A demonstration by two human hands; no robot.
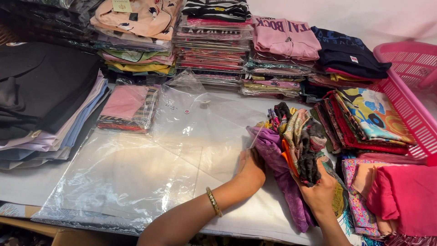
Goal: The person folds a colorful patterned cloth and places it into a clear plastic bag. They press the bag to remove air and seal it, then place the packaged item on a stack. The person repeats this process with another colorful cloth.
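A white table [27, 187] fills the view, crowded with folded clothing, and a pale wall runs behind it. Everything below is placed relative to the bundle of scarves [296, 141], a thick roll of purple, orange, dark and patterned cloth standing on edge near the table's front right.

Just left of the bundle lie large clear plastic bags [136, 173], flat and overlapping, spreading toward the front edge. Farther left sits a stack of dark and pale folded garments [41, 100]. Behind the bundle, along the wall, rise stacks of packed clothes in plastic [214, 45], with a folded pink sweatshirt [284, 38] and a navy garment [348, 57] on top of neighbouring piles. Right of the bundle are folded printed cloths [368, 116] leaning against a pink plastic basket [412, 91], and nearer the front a pile of pink fabric [405, 196].

The left hand [250, 168], a gold bangle [213, 201] on its wrist, presses against the bundle's left side at the edge of the plastic; its fingers curl into the purple cloth and are mostly hidden, so how tightly they close cannot be told. The right hand [318, 191] grips the bundle from the near side, fingers wrapped up around the dark and orange folds, clasping them together.
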